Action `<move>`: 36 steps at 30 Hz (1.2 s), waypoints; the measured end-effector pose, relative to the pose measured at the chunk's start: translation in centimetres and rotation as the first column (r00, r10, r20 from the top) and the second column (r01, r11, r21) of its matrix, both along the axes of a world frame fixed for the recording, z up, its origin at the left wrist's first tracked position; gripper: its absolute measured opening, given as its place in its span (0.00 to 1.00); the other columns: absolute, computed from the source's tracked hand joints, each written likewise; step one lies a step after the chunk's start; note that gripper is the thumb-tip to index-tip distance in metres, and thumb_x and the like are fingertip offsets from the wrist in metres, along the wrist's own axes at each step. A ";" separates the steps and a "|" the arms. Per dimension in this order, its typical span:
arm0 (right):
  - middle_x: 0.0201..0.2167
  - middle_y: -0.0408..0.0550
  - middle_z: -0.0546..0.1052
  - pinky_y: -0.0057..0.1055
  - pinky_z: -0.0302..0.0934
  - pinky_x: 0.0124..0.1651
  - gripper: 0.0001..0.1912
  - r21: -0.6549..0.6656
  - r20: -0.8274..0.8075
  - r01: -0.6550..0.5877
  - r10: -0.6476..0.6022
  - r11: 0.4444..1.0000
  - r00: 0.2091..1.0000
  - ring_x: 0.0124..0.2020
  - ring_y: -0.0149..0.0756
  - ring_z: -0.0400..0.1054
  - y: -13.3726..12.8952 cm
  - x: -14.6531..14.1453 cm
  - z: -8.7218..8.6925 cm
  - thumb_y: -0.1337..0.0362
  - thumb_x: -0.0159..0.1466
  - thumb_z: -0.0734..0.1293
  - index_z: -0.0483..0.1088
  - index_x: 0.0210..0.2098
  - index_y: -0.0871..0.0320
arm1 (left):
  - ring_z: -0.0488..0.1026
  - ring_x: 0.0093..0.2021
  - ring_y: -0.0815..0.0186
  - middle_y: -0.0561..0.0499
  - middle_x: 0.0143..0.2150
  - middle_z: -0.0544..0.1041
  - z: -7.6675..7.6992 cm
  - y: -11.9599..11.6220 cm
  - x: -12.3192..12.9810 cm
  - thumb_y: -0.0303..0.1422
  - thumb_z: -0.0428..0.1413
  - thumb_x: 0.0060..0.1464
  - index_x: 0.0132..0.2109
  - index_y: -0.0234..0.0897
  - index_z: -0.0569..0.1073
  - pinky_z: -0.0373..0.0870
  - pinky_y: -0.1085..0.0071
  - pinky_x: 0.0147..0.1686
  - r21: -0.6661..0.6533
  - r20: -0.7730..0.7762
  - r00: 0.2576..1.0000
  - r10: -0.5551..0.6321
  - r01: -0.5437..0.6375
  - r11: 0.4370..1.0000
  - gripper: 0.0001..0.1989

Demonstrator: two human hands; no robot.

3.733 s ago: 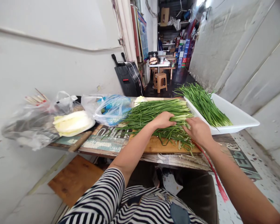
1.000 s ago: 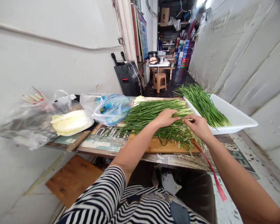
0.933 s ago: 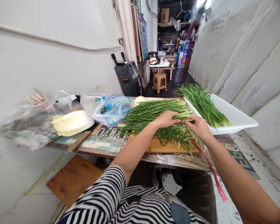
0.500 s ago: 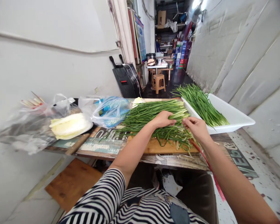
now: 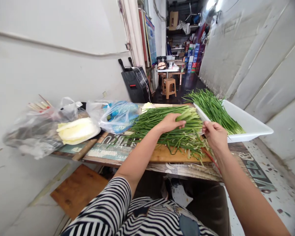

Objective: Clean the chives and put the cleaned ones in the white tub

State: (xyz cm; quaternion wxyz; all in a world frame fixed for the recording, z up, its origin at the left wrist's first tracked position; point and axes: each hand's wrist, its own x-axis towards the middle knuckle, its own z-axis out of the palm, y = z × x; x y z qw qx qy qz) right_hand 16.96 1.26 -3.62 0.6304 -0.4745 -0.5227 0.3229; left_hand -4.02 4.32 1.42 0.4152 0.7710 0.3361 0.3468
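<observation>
A big pile of garlic chives (image 5: 153,119) lies across a wooden cutting board (image 5: 159,154), pale stem ends to the right. My left hand (image 5: 170,123) is closed around a small bunch of chives (image 5: 186,114) over the pile. To its right, my right hand (image 5: 215,132) pinches thumb and fingers together beside the stem ends, near the white tub's wall. Whatever sits in that pinch is too small to make out. Loose trimmed leaves (image 5: 191,146) are scattered at the pile's front right. A red strip (image 5: 212,160) runs under my right wrist.
On the right, a white plastic tub (image 5: 248,121) holds more chives (image 5: 216,111). A halved napa cabbage (image 5: 77,129), a wooden handle (image 5: 85,150), a blue plastic bag (image 5: 123,114) and clear bags (image 5: 34,131) occupy the left. A black speaker (image 5: 136,83) stands beyond the table.
My right hand has moved right, away from the left hand, toward the tub. The bunch in my left hand now shows its pale stems raised. The view has shifted slightly.
</observation>
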 end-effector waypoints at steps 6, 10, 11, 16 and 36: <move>0.67 0.59 0.60 0.53 0.47 0.66 0.34 0.031 0.890 -0.206 0.067 0.978 0.452 0.68 0.54 0.50 -0.1 -6.7 -0.1 0.51 0.64 0.62 0.59 0.65 0.60 | 0.71 0.28 0.73 0.52 0.31 0.76 3.9 0.9 -1.0 0.39 0.59 0.55 0.37 0.32 0.70 0.68 0.71 0.37 -0.029 0.409 0.885 0.224 -0.233 0.972 0.13; 0.71 0.56 0.49 0.60 0.40 0.65 0.36 -0.186 0.967 -0.120 0.204 0.975 0.156 0.71 0.60 0.39 -0.4 -11.3 -1.5 0.43 0.66 0.54 0.55 0.68 0.54 | 0.73 0.29 0.73 0.53 0.31 0.76 7.6 1.7 -2.4 0.38 0.58 0.58 0.39 0.32 0.70 0.70 0.72 0.36 0.031 0.439 0.862 0.254 -0.297 0.954 0.12; 0.71 0.57 0.49 0.60 0.39 0.65 0.36 -0.220 0.964 -0.101 0.232 0.970 0.130 0.71 0.61 0.38 -0.4 -11.7 -1.9 0.42 0.66 0.53 0.55 0.68 0.53 | 0.74 0.31 0.72 0.53 0.31 0.75 9.0 1.8 -3.1 0.38 0.57 0.59 0.40 0.32 0.70 0.71 0.72 0.36 0.068 0.446 0.856 0.260 -0.322 0.944 0.12; 0.72 0.56 0.46 0.59 0.37 0.66 0.35 -0.266 0.947 -0.082 0.276 0.961 0.165 0.71 0.60 0.36 -0.3 -11.7 -2.6 0.42 0.67 0.52 0.56 0.68 0.51 | 0.70 0.31 0.73 0.57 0.30 0.72 18.3 2.4 -6.4 0.40 0.52 0.63 0.38 0.40 0.67 0.71 0.74 0.31 0.193 0.634 0.707 0.315 -0.538 0.821 0.09; 0.45 0.57 0.77 0.43 0.64 0.54 0.13 0.561 0.506 -0.015 -0.329 0.827 0.797 0.50 0.41 0.69 -13.6 2.2 -0.5 0.76 0.59 0.63 0.71 0.43 0.61 | 0.69 0.52 0.62 0.47 0.47 0.77 7.8 11.0 25.4 0.25 0.43 0.64 0.53 0.41 0.71 0.55 0.57 0.59 0.836 -0.536 0.828 0.166 0.493 0.242 0.17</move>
